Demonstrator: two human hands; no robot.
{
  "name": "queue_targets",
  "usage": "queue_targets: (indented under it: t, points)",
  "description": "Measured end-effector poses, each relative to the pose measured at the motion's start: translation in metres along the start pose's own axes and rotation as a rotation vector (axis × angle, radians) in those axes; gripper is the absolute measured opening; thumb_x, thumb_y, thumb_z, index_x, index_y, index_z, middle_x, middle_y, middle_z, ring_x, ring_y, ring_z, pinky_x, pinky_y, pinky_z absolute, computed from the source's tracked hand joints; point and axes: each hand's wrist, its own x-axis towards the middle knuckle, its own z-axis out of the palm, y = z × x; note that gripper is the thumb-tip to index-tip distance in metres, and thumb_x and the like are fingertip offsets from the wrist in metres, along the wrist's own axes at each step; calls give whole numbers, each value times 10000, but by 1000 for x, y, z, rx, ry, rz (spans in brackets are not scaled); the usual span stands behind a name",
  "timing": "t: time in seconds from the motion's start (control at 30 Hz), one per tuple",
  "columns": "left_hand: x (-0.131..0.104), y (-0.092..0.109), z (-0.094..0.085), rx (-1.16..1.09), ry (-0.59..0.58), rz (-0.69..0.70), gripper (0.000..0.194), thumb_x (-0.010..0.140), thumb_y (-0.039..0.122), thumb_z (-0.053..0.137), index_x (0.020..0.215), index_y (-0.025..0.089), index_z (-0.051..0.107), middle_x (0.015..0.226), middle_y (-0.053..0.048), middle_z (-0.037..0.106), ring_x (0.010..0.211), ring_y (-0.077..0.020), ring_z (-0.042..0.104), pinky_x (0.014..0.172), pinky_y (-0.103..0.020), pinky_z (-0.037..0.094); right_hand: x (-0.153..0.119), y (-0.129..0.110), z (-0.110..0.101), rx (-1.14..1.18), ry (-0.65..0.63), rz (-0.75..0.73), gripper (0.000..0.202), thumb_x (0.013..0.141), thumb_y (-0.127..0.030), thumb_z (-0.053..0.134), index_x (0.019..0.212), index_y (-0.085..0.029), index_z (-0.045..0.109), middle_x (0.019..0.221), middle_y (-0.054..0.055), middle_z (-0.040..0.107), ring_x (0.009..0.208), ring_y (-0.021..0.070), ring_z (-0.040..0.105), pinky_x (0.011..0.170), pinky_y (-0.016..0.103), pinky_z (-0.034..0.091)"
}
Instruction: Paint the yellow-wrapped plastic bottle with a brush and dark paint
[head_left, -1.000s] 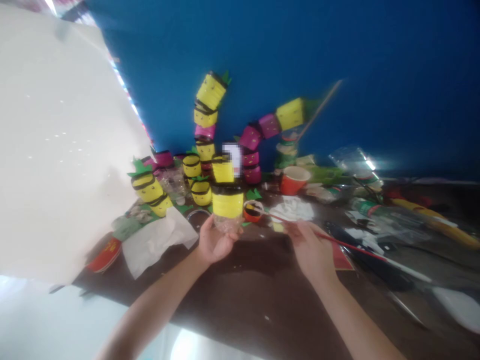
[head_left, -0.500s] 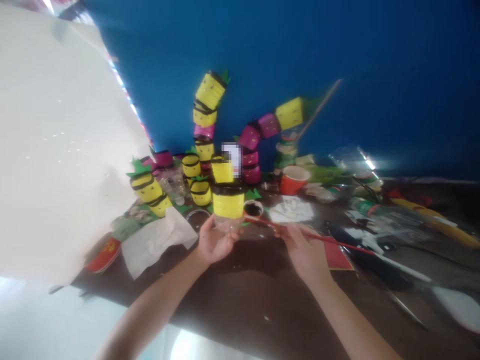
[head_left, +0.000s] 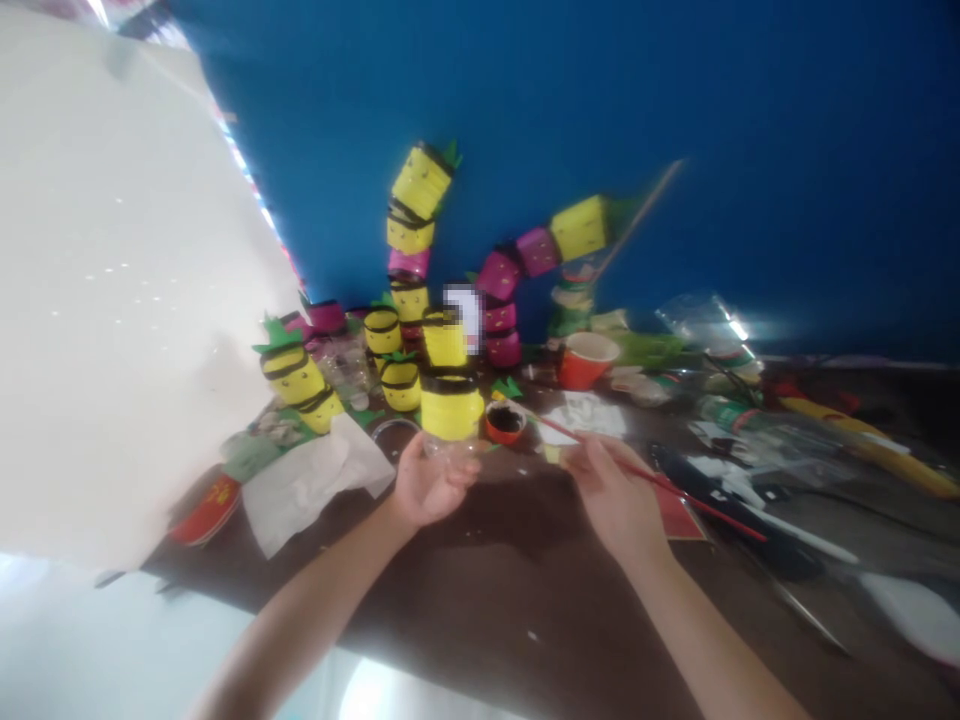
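My left hand (head_left: 435, 482) is closed round the clear lower part of a plastic bottle cup (head_left: 450, 412), which stands upright with a yellow band and a black rim. In my right hand (head_left: 613, 490) is a long red-handled paintbrush (head_left: 559, 428), gripped between the fingers. Its tip points left, over a small red cup of black paint (head_left: 506, 422), just right of the bottle cup. From this angle I cannot tell whether the tip touches the paint cup's rim. The brush handle runs back to the right past my hand.
Behind stand several yellow and magenta painted cups with drawn faces (head_left: 401, 384). White paper (head_left: 319, 480) lies left; crumpled tissue (head_left: 589, 415) and a red paper cup (head_left: 589, 360) are at centre right. Clear plastic bottles (head_left: 780, 430) and tools clutter the right side. A blue wall (head_left: 570, 100) closes the back.
The brush tip has left the bottle cup's side and risen over the paint cup. My left hand has shifted the bottle cup slightly left, and its yellow band has turned a little.
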Motion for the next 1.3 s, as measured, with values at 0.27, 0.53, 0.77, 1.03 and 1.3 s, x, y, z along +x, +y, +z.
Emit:
queue_targets:
  t: [0.27,0.53,0.77,1.03,1.3]
  points:
    - [0,1,1,32,-22,-168,306,831,353,458,900,89,595,566,13,383,438,-61,310,354,-149,242,-3,-7,-1,-12,-94,90,173,603,-421,774,658,-269,710,591,-2,685,566,173,650,556,315,528]
    - [2,0,2,76,-33,-217,341,883,397,397,759,127,564,532,32,342,398,-49,258,341,-145,220,-8,-5,4,-35,-154,114,235,620,-458,776,679,-245,695,559,1,676,549,179,648,569,334,538]
    - [1,-1,0,164,-93,-200,384,871,403,423,812,74,612,505,30,362,375,-36,278,335,-132,233,-7,-4,4,-6,-127,128,227,609,-430,801,689,-235,715,576,3,689,538,146,647,574,279,543]
    - [0,2,0,196,-85,-189,368,856,388,410,825,87,618,497,40,341,362,-36,234,307,-127,182,-3,-2,0,33,-64,113,169,610,-378,804,681,-249,721,628,-5,708,579,141,664,585,261,544]
    - [0,4,-5,98,-81,-99,278,864,329,389,761,128,552,514,56,311,351,-36,223,320,-133,206,6,1,-5,-28,-81,-70,72,670,-313,725,713,-256,729,650,0,711,641,147,668,652,275,534]
